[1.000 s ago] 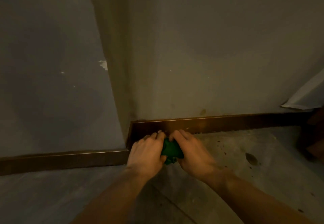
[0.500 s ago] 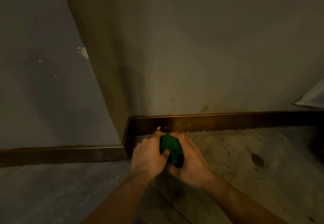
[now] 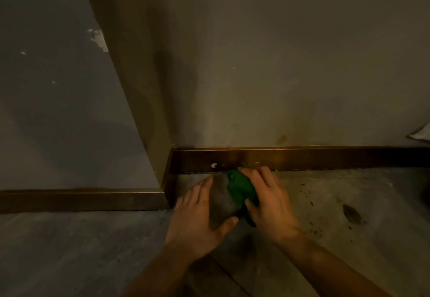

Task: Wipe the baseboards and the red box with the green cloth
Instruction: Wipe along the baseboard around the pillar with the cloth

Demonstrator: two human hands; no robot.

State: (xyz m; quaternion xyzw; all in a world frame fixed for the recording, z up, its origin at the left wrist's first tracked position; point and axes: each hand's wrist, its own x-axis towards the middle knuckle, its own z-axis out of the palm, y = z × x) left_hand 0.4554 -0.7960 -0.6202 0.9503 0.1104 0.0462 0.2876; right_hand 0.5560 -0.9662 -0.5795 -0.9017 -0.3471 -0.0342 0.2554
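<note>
Dim corner, warm light from behind me. I am crouching over a stained grey concrete floor [image 3: 325, 203] where two walls meet at a jutting corner. A dark brown glossy baseboard [image 3: 302, 158] is running along the foot of the far wall; a second stretch [image 3: 81, 200] is running along the nearer wall to the left.

My right hand [image 3: 267, 201] is gripping a bunched green cloth [image 3: 240, 189], fingers curled over its top, and is pressing it down on the floor just at the lower edge of the far baseboard. My left hand [image 3: 197, 217] is lying just beside it, fingers loosely spread, thumb reaching toward the cloth; whether it is actually pinching the fabric I cannot tell. A grey patch between the hands could be floor or cloth.

White flecks [image 3: 214, 164] are showing on the baseboard just above the cloth. A dark blotch [image 3: 351, 213] is marking the floor to the right.
</note>
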